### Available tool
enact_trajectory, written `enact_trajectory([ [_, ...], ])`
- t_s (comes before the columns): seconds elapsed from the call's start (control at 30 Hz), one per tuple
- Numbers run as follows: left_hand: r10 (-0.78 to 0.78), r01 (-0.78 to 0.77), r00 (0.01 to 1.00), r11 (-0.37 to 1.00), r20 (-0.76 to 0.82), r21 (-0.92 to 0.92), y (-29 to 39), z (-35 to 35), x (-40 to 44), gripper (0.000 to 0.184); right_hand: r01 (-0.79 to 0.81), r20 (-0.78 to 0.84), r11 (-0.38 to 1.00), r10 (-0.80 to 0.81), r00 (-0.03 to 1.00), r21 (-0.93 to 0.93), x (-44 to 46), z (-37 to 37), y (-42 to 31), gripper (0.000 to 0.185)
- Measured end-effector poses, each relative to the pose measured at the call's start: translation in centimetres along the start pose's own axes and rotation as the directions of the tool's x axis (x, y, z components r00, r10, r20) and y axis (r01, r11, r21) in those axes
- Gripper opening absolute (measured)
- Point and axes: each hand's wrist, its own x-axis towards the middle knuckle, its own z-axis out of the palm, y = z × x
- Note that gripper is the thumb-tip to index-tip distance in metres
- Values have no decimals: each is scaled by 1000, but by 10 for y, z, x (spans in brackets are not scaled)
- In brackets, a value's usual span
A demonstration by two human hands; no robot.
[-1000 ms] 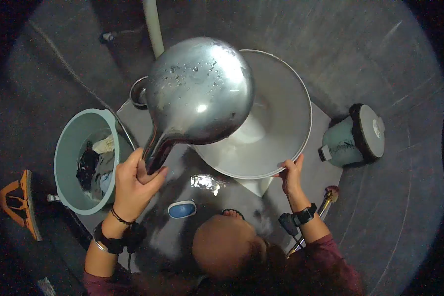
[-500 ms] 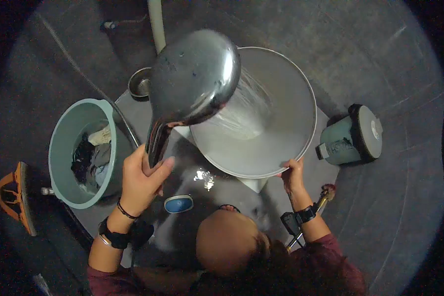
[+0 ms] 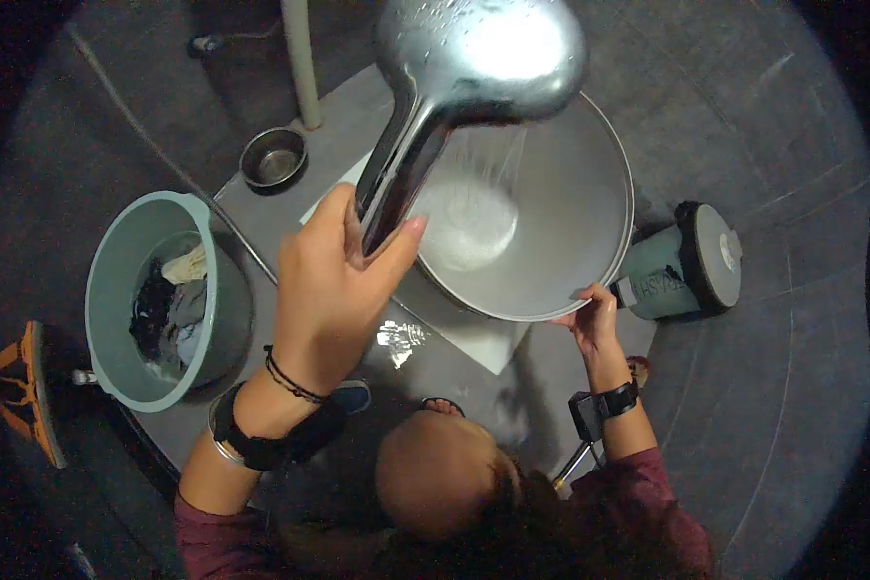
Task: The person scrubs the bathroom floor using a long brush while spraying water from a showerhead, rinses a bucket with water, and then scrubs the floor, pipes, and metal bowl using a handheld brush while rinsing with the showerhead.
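My left hand is closed around the dark handle of a chrome shower head. Thin streams of water fall from the head into a large round grey-white tub. The tub looks tilted toward me, and its inside is wet. At its near right edge, my right hand grips the rim, with the thumb on top. Part of the tub's far side is hidden behind the shower head. Beneath it lies a white flat sheet or board.
A green basin with wet clothes stands on the left. Near it are a small metal bowl, a hose and an orange-backed brush. A lidded trash bin stands right; a pale pipe rises behind.
My left hand has moved the shower head up and to the right. The tub has shifted slightly right, with my right hand still on its rim. More of the metal bowl shows.
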Motion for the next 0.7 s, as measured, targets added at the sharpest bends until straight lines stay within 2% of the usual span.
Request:
enact_trajectory([
  [0.23,11,-11,1000,995,5,103,10,-5,10,28,-51,83,998,53,995,-25,-2,9,-9,44],
  [0.3,43,-38,999,979,-25,200,5,-6,13,27,-67,106,998,69,992,-21,-2,12,-11,44],
  [0.47,0,9,995,996,-99,93,9,-7,16,27,-38,139,999,40,989,-19,-1,16,-11,46],
  [0.57,11,-1,998,988,-62,154,5,-18,16,28,-108,116,994,110,987,-16,-1,19,-16,47],
  [0.63,8,-21,999,952,45,306,4,-22,14,29,-109,126,994,109,986,-6,0,18,-16,47],
  [0.67,12,-25,999,951,45,307,7,-24,14,29,-112,135,994,111,985,2,0,18,-16,46],
  [0.7,-122,88,977,978,177,188,13,-27,14,30,-110,137,994,109,985,4,0,18,-16,46],
])
